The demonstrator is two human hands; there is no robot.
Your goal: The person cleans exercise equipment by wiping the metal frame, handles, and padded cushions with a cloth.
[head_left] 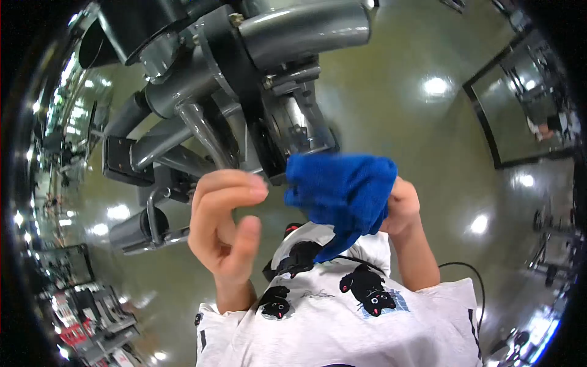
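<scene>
A crumpled blue cloth [345,186] hangs in front of my chest, with one end trailing down toward my shirt. My right hand [403,205] grips it from the right side, its fingers mostly hidden behind the fabric. To the left of the cloth, my left hand [227,220] is raised with curled fingers and the thumb apart from them; nothing lies between them. A gap separates this hand from the cloth. Just beyond both hands stands a grey and black gym machine [244,73] of thick tubes.
A padded roller [131,231] with a metal bracket juts out at the left. On the right a black-framed mirror [489,134] stands on the shiny greenish floor [403,116]. More gym equipment [98,324] is at the lower left. A black cable [480,281] runs by my right side.
</scene>
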